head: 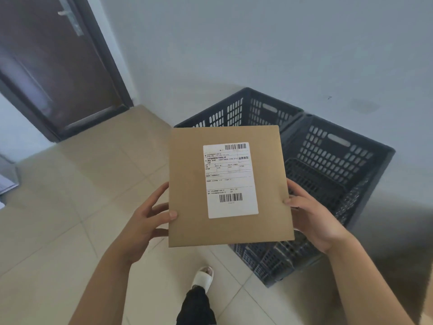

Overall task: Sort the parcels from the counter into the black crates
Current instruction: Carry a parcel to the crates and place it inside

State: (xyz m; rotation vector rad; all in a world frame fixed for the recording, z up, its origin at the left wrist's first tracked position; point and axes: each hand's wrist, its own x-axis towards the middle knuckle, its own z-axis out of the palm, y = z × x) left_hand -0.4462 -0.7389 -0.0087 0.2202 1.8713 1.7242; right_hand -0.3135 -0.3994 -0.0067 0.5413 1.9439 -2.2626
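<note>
A flat brown cardboard parcel (187, 172) with a white shipping label on top is held level in front of me. My left hand (145, 221) grips its left edge, thumb on top. My right hand (311, 212) grips its right edge, thumb on top as well. Below and behind the parcel two black slatted crates stand side by side on the floor against the wall: the left crate (236, 109) is mostly hidden by the parcel, and the right crate (339, 165) shows its perforated bottom with nothing visible inside.
A beige tiled floor (82, 195) spreads to the left. A dark brown door (54, 66) stands at the upper left. A grey wall (257, 43) runs behind the crates. My foot in a white slipper (203, 275) is below the parcel.
</note>
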